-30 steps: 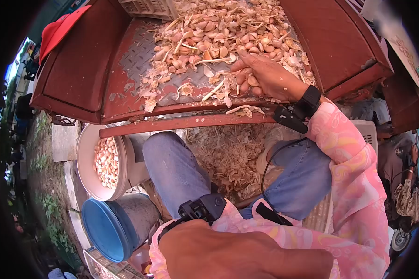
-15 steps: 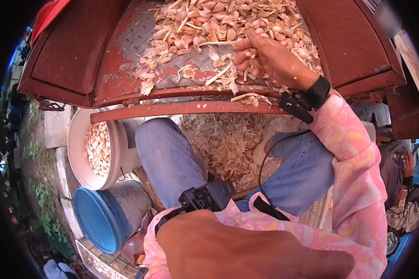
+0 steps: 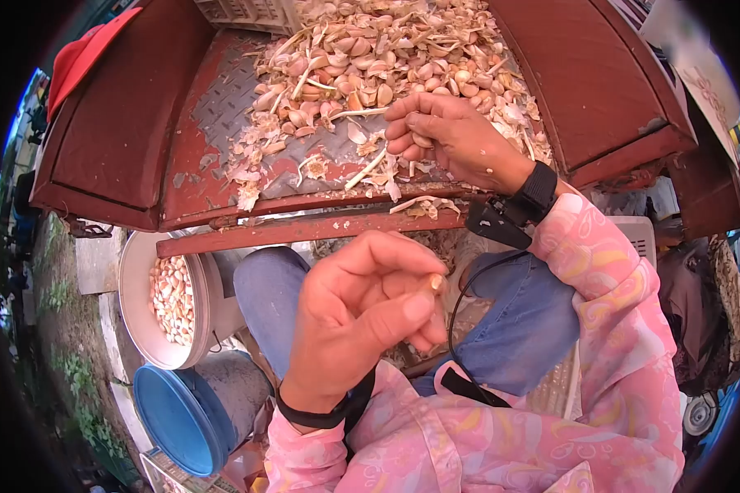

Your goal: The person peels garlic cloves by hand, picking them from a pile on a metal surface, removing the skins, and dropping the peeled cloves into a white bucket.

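Observation:
Over the front edge of the red metal tray (image 3: 191, 177), my right hand (image 3: 460, 140) has its fingers curled round a garlic clove (image 3: 422, 140). Just beyond it lies a heap of garlic cloves (image 3: 362, 62), mixed with dry skins and stalks. My left hand (image 3: 358, 308) is raised above my lap, palm side turned up. Its thumb and forefinger pinch a small pale yellow piece (image 3: 436, 283), too small to name surely. The other left fingers are curled in, so whatever they cover is hidden.
To the left stands a white bucket (image 3: 130, 283) with peeled cloves (image 3: 171, 300) inside. Nearer is a container with a blue lid (image 3: 168, 419). A plastic crate (image 3: 251, 15) sits at the tray's back left. A black cable (image 3: 455, 316) runs past my right wrist.
My left hand has come up from low in the view and turned to show its palm side. The right hand stays by the heap, holding a clove. The view has tilted upward.

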Tool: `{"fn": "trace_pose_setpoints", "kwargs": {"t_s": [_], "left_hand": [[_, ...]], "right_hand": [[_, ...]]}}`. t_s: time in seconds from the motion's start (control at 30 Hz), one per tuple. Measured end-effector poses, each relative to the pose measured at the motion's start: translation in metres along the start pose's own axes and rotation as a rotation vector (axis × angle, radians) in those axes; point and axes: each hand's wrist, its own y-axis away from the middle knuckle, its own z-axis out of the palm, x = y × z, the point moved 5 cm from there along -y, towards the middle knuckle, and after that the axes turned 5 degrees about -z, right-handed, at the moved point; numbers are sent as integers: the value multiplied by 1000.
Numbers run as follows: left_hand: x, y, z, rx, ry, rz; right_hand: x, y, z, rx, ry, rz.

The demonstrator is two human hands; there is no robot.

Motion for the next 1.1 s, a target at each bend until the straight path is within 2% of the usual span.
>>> {"fn": "trace_pose_setpoints", "kwargs": {"t_s": [0.03,0.1,0.17,0.2,0.27,0.37,0.53,0.6,0.63,0.7,0.73,0.77,0.83,0.87,0.9,0.97,1.0,1.1], "left_hand": [[-20,-12,-22,187,139,-44],[-45,-33,-42,225,199,-54],[-58,-50,-51,278,395,-22],[-61,-57,-52,277,390,-23],[-59,-64,-55,335,350,124],[-65,-67,-59,393,350,176],[-60,-68,-61,432,375,162],[-60,-65,-68,415,391,144],[-58,-63,-71,375,359,155],[-56,-63,-71,334,330,169],[-54,-62,-70,365,329,180],[-52,-61,-70,398,328,190],[-48,-61,-62,421,325,225],[-47,-61,-61,438,319,256],[-48,-61,-61,439,323,251],[-47,-59,-63,464,177,291],[-49,-57,-63,466,183,286],[-52,-53,-62,433,139,235]], "right_hand": [[-3,2,5,16,-18,-31],[-6,8,19,19,-6,-57],[0,11,33,10,40,-144],[3,15,38,11,38,-149],[-3,21,44,66,327,-358],[1,22,47,73,422,-438],[5,18,47,-4,341,-397],[6,16,41,49,8,-279],[0,16,38,50,11,-280],[-13,15,18,184,-27,-222],[-14,13,12,153,112,-232],[-14,15,12,148,113,-228],[-26,23,24,55,773,-487],[-21,25,29,24,914,-480],[-18,27,31,25,915,-474],[-16,30,37,6,1127,-534],[-22,34,45,-95,1344,-585],[-19,34,44,-110,1438,-621]]}}
